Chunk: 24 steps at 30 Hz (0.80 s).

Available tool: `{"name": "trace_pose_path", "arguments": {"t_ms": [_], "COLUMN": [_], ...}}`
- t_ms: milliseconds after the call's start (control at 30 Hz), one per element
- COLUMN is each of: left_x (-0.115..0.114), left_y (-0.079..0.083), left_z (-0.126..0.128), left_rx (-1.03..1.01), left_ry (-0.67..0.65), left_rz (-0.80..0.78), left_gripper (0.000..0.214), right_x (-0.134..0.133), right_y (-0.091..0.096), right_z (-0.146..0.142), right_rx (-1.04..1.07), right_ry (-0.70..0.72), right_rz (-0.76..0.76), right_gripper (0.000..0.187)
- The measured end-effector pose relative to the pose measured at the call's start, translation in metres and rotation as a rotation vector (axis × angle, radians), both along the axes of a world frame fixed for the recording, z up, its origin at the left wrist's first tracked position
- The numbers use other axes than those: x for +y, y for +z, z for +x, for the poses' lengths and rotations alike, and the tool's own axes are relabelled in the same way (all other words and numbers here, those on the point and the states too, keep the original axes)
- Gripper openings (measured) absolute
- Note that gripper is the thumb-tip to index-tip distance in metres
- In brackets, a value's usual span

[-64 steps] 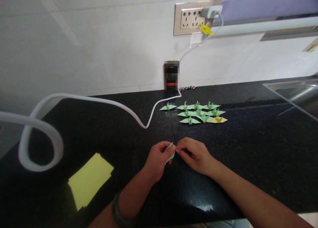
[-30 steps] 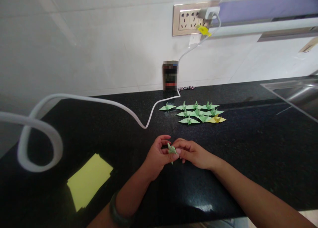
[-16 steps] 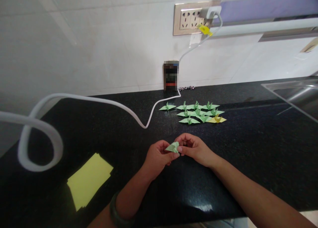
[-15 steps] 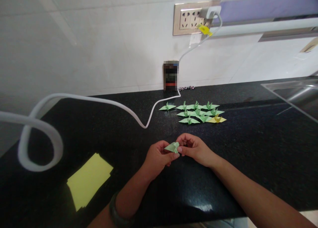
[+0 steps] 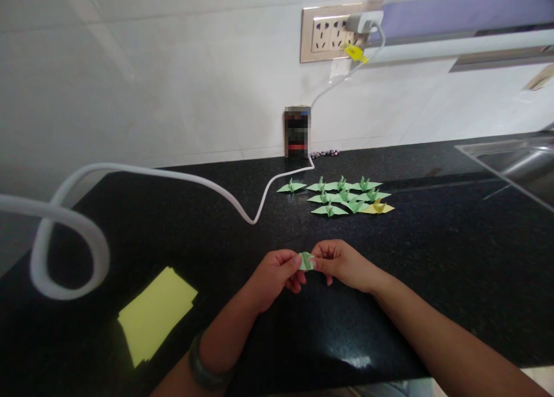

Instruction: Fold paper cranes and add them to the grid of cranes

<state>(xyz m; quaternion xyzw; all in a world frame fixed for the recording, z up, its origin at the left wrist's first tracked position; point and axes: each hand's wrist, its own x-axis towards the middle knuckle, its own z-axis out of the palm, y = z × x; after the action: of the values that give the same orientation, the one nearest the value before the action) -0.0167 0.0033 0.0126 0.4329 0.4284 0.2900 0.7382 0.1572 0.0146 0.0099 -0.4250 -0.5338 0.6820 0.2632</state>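
A green paper crane (image 5: 306,261) is pinched between my two hands above the dark countertop. My left hand (image 5: 279,274) grips its left side between thumb and fingers. On the other side, my right hand (image 5: 340,263) pinches the right edge, with the fingers curled. The fingers cover both ends of the paper, so only its folded middle shows. Beyond my hands, several finished green paper cranes (image 5: 330,210) lie in rows with wings spread. One yellow paper crane (image 5: 378,207) sits at the right end of the nearest row.
A stack of yellow paper sheets (image 5: 158,316) lies at the left. The white cable (image 5: 208,183) loops across the counter (image 5: 216,235) and rises to a wall socket (image 5: 329,33). A phone-like object (image 5: 298,131) leans on the wall. A metal sink (image 5: 519,160) is at the right.
My left hand has shifted its grip onto the crane's left end, covering the pointed part that showed before. Both hands now hold it from opposite sides, slightly lower.
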Motion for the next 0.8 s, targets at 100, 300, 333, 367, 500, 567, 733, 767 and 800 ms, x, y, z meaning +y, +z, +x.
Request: {"name": "trace_pose_path", "arguments": {"t_ms": [100, 300, 333, 367, 500, 567, 733, 767, 800], "left_x": [-0.002, -0.006, -0.006, -0.006, -0.008, -0.009, -0.012, -0.012, -0.012], "left_y": [-0.001, 0.000, -0.001, -0.001, -0.003, -0.003, -0.003, -0.003, -0.002], "left_z": [0.000, 0.002, 0.003, 0.004, 0.007, 0.008, 0.011, 0.011, 0.012], "left_rx": [-0.097, -0.424, -0.462, -0.494, -0.559, -0.581, -0.610, -0.614, -0.619], "left_ry": [-0.047, -0.032, -0.020, -0.011, 0.017, 0.033, 0.036, 0.035, 0.037], "left_rz": [-0.071, -0.190, -0.188, -0.186, -0.182, -0.173, -0.150, -0.147, -0.145], "left_gripper": [0.027, 0.023, 0.022, 0.022, 0.020, 0.019, 0.019, 0.019, 0.019], "right_x": [-0.003, -0.007, -0.007, -0.007, -0.008, -0.009, -0.012, -0.012, -0.013], "right_y": [-0.001, -0.007, -0.008, -0.009, -0.010, -0.008, -0.005, -0.006, -0.006], "right_z": [-0.001, -0.004, -0.005, -0.006, -0.010, -0.011, -0.014, -0.015, -0.015], "right_rx": [0.146, 0.539, 0.572, 0.599, 0.682, 0.721, 0.757, 0.757, 0.759], "right_ry": [0.110, 0.097, 0.091, 0.091, 0.100, 0.101, 0.078, 0.072, 0.068], "right_rz": [-0.148, -0.360, -0.372, -0.383, -0.398, -0.394, -0.401, -0.407, -0.411], "right_gripper": [0.026, 0.017, 0.016, 0.016, 0.015, 0.014, 0.015, 0.015, 0.015]}}
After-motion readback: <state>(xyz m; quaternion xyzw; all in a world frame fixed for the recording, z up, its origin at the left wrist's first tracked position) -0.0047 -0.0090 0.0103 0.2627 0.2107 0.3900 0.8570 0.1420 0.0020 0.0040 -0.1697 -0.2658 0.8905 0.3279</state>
